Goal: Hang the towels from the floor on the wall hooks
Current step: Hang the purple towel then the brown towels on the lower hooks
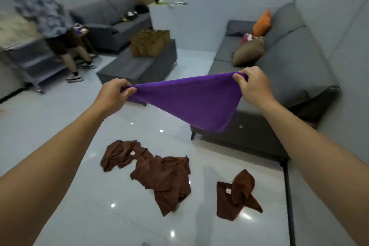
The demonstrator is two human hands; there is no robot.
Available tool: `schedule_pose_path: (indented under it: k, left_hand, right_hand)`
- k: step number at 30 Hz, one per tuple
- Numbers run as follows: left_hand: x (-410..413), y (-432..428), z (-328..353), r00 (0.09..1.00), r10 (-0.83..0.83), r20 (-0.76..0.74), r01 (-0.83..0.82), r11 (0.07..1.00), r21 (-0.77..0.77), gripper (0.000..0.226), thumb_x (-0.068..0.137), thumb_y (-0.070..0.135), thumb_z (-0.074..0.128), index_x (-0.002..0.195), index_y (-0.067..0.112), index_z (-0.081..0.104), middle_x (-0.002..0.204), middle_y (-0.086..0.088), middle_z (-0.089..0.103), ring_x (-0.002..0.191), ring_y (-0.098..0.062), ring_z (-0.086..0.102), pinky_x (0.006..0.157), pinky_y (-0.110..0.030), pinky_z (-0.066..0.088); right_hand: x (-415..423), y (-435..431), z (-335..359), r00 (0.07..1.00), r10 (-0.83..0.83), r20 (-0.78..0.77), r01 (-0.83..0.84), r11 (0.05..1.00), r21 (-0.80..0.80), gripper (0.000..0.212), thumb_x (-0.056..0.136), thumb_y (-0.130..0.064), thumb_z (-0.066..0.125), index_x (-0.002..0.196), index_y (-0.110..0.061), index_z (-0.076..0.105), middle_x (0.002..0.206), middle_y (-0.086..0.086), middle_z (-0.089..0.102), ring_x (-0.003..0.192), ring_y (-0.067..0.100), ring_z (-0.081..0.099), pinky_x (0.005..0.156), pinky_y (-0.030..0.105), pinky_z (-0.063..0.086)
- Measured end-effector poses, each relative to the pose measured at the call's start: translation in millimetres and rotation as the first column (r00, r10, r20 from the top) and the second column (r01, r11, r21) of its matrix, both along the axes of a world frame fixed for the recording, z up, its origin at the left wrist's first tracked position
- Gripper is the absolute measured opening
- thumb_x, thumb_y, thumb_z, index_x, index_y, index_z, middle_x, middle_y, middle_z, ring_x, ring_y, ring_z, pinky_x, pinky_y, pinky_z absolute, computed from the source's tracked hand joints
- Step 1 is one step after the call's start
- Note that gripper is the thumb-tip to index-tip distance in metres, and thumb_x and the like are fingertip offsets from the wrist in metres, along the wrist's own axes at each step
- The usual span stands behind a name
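A purple towel (pixel 191 102) is stretched in the air between both my hands. My left hand (pixel 115 93) pinches its left corner and my right hand (pixel 253 84) pinches its right corner; the cloth sags to a point below. On the white tiled floor underneath lie brown towels: a crumpled pile (pixel 157 173) at the centre and a separate one (pixel 235 195) to its right. No wall hooks are in view.
A grey sofa (pixel 283 70) with brown and orange cushions runs along the right wall. A grey low table (pixel 139 66) with paper bags stands ahead. Another person (pixel 50 22) stands at the far left near a second sofa (pixel 111 24).
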State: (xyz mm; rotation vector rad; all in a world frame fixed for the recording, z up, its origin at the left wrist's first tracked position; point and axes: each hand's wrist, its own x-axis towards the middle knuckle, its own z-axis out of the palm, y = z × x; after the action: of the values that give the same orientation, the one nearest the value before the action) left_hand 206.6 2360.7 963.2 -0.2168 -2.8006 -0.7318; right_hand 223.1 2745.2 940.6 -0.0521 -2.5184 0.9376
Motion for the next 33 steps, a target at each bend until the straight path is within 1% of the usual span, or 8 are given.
schedule_pose_path:
  k: [2,7,13,18,21,24,30,33]
  left_hand:
    - [12.1,-40.9,3.6,0.997,0.078,-0.003,-0.078,0.997,0.012,0.015,0.096,0.026,0.059,0.091,0.014,0.065,0.087,-0.006,0.061,0.083,-0.024,0.056,0.068,-0.032,0.039]
    - [48.9,-135.7,10.5,0.970,0.240,-0.034,-0.239,0.970,0.044,0.015,0.096,0.024,0.059,0.090,0.013,0.066,0.080,-0.001,0.059,0.078,-0.021,0.053,0.059,-0.025,0.037]
    - [94.0,-263.6,24.5,0.914,0.397,-0.084,-0.391,0.916,0.086,0.015,0.096,0.024,0.059,0.089,0.012,0.067,0.075,0.000,0.059,0.076,-0.022,0.054,0.062,-0.030,0.036]
    - [138.9,-384.8,26.0,0.844,0.530,-0.087,-0.517,0.845,0.134,0.014,0.096,0.023,0.059,0.088,0.015,0.066,0.086,-0.003,0.060,0.083,-0.021,0.054,0.069,-0.029,0.035]
    - [170.0,-454.9,22.1,0.804,0.591,-0.066,-0.578,0.802,0.150,0.016,0.096,0.023,0.059,0.082,0.016,0.063,0.077,0.002,0.056,0.080,-0.022,0.052,0.065,-0.031,0.036]
    - [203.2,-518.6,15.2,0.752,0.657,-0.044,-0.645,0.749,0.152,0.018,0.096,0.025,0.059,0.085,0.011,0.064,0.079,-0.003,0.059,0.078,-0.022,0.052,0.063,-0.030,0.038]
    - [263.9,-620.6,3.6,0.632,0.775,-0.026,-0.765,0.629,0.137,0.019,0.095,0.024,0.061,0.078,0.017,0.059,0.073,0.001,0.054,0.076,-0.022,0.050,0.063,-0.031,0.033]
    - [287.9,-666.0,3.7,0.566,0.823,-0.036,-0.815,0.566,0.121,0.017,0.094,0.024,0.062,0.078,0.018,0.059,0.075,-0.001,0.057,0.078,-0.024,0.053,0.068,-0.033,0.038]
  right_hand:
    - [-14.3,-36.2,9.3,0.997,0.072,-0.031,-0.072,0.997,-0.011,0.027,0.097,-0.032,0.057,0.095,-0.007,0.067,0.099,0.009,0.054,0.094,0.026,0.054,0.079,0.042,0.049]
    - [-38.2,-139.5,32.4,0.967,0.252,-0.048,-0.250,0.968,0.031,0.025,0.099,-0.030,0.054,0.095,-0.008,0.065,0.098,0.009,0.052,0.086,0.015,0.043,0.069,0.019,0.026]
    - [-55.7,-284.4,55.6,0.899,0.428,-0.088,-0.428,0.904,0.026,0.022,0.099,-0.030,0.053,0.095,-0.013,0.064,0.095,0.005,0.053,0.083,0.016,0.046,0.058,0.009,0.029]
    - [-51.7,-424.7,62.3,0.829,0.550,-0.095,-0.548,0.835,0.049,0.024,0.099,-0.032,0.053,0.096,-0.012,0.065,0.093,0.003,0.056,0.082,0.015,0.050,0.060,0.015,0.033]
    - [-42.3,-509.8,62.8,0.785,0.614,-0.083,-0.608,0.789,0.086,0.019,0.100,-0.029,0.052,0.090,-0.014,0.060,0.083,-0.001,0.052,0.079,0.015,0.047,0.059,0.022,0.033]
    - [-35.9,-590.9,57.7,0.745,0.665,-0.047,-0.660,0.746,0.091,0.025,0.100,-0.029,0.052,0.088,-0.009,0.062,0.076,-0.002,0.051,0.078,0.017,0.049,0.066,0.030,0.033]
    - [-28.1,-736.2,38.3,0.631,0.776,0.009,-0.775,0.630,0.051,0.028,0.100,-0.029,0.052,0.090,-0.006,0.064,0.084,0.010,0.060,0.079,0.025,0.053,0.067,0.032,0.034]
    - [-31.0,-807.3,31.1,0.572,0.820,0.018,-0.820,0.571,0.037,0.028,0.099,-0.029,0.053,0.099,-0.005,0.067,0.089,0.007,0.056,0.083,0.022,0.049,0.070,0.025,0.029]
